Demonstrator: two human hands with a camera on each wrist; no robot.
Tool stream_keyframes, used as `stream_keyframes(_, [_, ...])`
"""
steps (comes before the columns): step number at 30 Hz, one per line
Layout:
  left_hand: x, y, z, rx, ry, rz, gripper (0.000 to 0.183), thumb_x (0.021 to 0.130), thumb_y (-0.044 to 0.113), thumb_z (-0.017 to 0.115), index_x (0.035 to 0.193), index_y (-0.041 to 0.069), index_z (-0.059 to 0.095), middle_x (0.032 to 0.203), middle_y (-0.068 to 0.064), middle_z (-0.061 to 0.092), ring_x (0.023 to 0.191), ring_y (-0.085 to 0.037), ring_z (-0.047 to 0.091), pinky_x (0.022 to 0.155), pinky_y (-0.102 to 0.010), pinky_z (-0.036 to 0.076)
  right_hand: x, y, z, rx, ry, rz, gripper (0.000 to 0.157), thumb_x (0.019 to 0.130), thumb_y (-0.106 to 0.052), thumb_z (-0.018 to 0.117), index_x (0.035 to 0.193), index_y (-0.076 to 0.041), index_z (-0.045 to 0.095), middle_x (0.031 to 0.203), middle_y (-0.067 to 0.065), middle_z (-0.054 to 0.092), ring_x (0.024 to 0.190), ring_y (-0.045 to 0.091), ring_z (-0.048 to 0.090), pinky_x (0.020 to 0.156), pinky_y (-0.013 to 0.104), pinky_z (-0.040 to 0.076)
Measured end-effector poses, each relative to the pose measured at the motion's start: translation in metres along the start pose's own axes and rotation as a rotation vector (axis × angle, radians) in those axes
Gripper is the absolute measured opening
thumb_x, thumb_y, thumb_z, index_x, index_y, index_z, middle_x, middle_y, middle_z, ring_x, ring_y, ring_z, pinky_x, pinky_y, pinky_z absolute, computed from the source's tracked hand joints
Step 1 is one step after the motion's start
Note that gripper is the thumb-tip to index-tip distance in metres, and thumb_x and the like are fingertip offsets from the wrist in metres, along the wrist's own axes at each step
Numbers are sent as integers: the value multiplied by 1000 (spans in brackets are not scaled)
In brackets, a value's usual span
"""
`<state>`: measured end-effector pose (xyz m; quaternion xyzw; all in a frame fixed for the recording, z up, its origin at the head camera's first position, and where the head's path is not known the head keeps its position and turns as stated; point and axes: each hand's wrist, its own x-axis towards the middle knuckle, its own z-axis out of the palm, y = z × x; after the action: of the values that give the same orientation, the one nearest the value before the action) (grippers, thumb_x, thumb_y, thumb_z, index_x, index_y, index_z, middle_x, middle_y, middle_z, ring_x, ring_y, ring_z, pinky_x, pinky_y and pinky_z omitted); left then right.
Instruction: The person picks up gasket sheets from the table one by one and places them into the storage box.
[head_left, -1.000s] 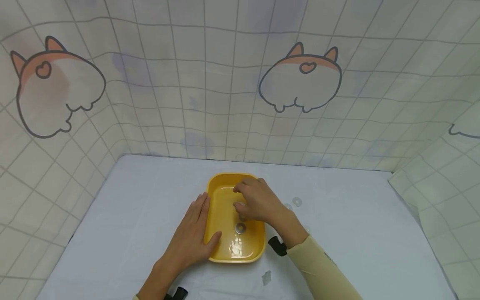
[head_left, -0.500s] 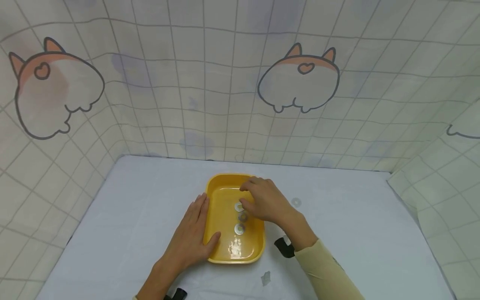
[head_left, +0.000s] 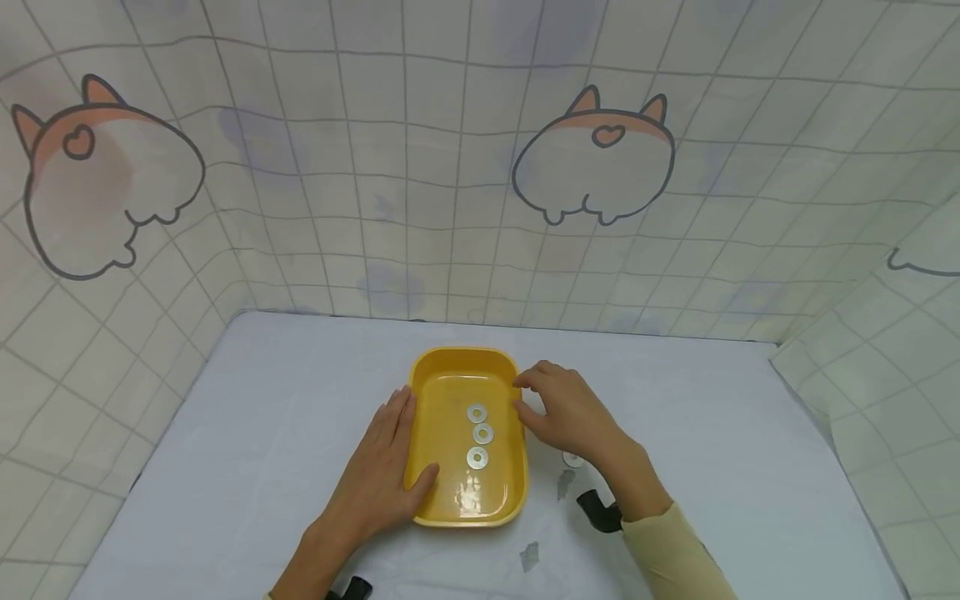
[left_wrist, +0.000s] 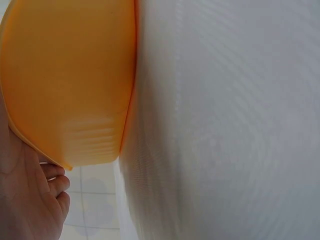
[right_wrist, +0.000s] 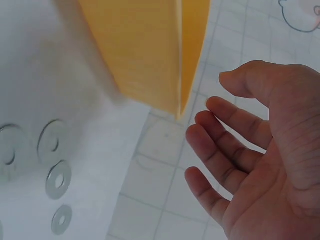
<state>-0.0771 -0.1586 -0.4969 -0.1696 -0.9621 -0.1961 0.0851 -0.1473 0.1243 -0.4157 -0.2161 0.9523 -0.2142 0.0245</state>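
A yellow rectangular tray sits on the white-covered table. Three flat metal washers lie in a rough column on its floor. Along the tray's left side, my left hand rests with fingers straight and thumb over the rim; the left wrist view shows the palm against the tray's outer wall. My right hand hovers at the right rim, fingers loosely bent, nothing between them. More washers lie on the table beneath it in the right wrist view; most are hidden by the hand in the head view.
One loose washer shows beside the right wrist. Grey patches mark the cloth near the front. A black wrist device sits by the right sleeve. Behind the table hangs a checked curtain with cartoon prints.
My right hand has drawn back from over the tray to its right edge, uncovering the washers inside. The left hand keeps its place on the tray.
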Motion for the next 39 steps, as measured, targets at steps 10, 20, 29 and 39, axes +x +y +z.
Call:
stream_keyframes(10, [0,2,-1,-6,-9,-16,98,95,43,67,166,-4,21,177,-19,21,165,-34,24,135,-50,23,-20,23,10,33,18,118,30,98,-26,74,124,-12,73,122,4,72,108,24,67,97,47,62])
stream_keyframes(20, [-1,0,1,-4,-5,-10,97,95,43,67,166,-5,21,177,-20,20,165,-36,24,135,-49,22,-38,38,32,9,40,138,24,95,-24,76,117,-13,75,113,1,74,100,19,68,92,41,63])
stream_keyframes(29, [-1,-1,0,-7,-10,-13,97,95,43,67,166,-5,21,177,-19,20,165,-35,23,136,-46,19,-58,47,42,-79,75,124,21,91,-20,79,110,-12,76,106,3,75,94,21,69,96,49,60])
stream_keyframes(39, [-1,1,-2,-6,-9,-8,97,95,43,66,166,-5,21,177,-21,21,165,-35,24,134,-51,24,-71,53,49,-150,100,139,20,86,-16,82,105,-12,78,96,-1,71,87,16,62,93,51,58])
